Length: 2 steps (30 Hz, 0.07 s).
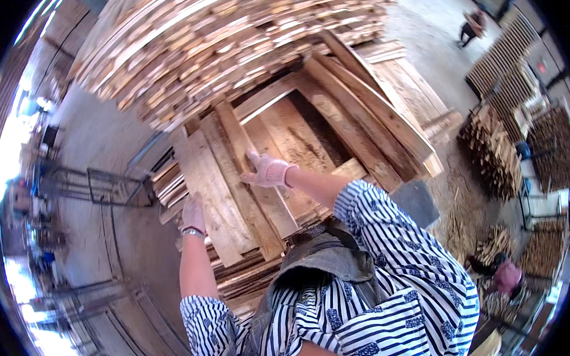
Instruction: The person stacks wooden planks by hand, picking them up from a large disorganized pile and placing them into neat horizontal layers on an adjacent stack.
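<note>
Both my hands wear pale pink work gloves above a stack of rough wooden boards. My left hand [193,216] lies stretched out against the outer left edge of a wide pale plank [216,190]; part of its fingers is hard to make out. Over the narrower boards to the right, my right hand [267,170] is open, thumb and fingers apart. Its fingertips are at the edge of a brown board [238,140]; whether they press on it I cannot tell. Several more boards [287,130] lie beside it, with dark gaps between them.
A tall pile of cut lumber [234,40] stands just beyond the stack. Long planks [372,112] lean at an angle on the right. Farther right are bundles of sticks [493,147] and a person in pink [508,278]. Another person [473,27] is far off. A metal frame [114,185] stands left.
</note>
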Tool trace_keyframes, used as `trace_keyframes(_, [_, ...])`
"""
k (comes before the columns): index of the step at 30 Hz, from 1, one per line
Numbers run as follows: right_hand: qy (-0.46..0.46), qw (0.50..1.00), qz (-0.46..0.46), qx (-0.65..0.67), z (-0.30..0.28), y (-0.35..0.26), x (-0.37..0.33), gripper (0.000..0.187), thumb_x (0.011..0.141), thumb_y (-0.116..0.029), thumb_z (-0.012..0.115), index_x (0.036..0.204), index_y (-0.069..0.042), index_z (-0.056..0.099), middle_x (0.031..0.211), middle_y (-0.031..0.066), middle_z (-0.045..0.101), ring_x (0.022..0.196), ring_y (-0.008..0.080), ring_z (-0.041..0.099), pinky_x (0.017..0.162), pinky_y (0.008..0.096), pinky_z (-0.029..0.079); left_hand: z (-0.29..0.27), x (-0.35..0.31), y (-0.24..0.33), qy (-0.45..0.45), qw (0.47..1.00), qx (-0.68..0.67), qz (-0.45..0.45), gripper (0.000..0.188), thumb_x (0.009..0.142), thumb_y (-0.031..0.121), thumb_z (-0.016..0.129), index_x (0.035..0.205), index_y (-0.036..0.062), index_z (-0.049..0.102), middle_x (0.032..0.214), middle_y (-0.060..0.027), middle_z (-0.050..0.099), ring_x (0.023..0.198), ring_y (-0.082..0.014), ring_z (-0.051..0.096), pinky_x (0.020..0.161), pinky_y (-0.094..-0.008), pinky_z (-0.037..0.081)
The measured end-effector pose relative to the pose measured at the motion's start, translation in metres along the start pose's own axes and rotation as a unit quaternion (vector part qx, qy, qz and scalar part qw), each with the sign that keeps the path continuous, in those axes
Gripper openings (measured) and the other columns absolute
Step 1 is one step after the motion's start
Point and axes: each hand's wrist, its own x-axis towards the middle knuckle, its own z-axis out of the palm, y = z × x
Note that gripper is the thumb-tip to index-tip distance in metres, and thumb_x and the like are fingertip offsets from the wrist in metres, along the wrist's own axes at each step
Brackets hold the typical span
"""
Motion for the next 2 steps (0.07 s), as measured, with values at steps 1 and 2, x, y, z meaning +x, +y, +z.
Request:
trace_keyframes(1, [-0.005, 1.000, 0.018, -0.009, -0.024, 0.006, -0.005, 0.096, 0.089, -0.058, 0.063, 0.159, -0.014, 0.015, 0.154, 0.0315, 0.031, 0.138, 0.0444, 0.042, 0.114, 0.0441, 0.038, 0.001, 0.012, -0.002, 0.005, 0.998, 0.062, -0.011, 0.063, 0.100, 0.048, 0.051, 0.139, -0.0011, 0.053, 0.131, -0.0208, 0.063, 0.124, -0.0331, 0.058, 0.107, -0.0381, 0.041])
trace_keyframes(2, [-0.014, 0.999, 0.034, -0.020, -0.060, 0.004, -0.015, 0.095, 0.089, -0.057, 0.064, 0.160, -0.018, 0.015, 0.157, 0.0303, 0.028, 0.142, 0.0436, 0.038, 0.117, 0.0427, 0.034, 0.001, 0.023, -0.005, 0.013, 0.992, 0.121, -0.025, 0.065, 0.099, 0.049, 0.051, 0.140, -0.0006, 0.052, 0.133, -0.0211, 0.062, 0.125, -0.0335, 0.057, 0.108, -0.0385, 0.041])
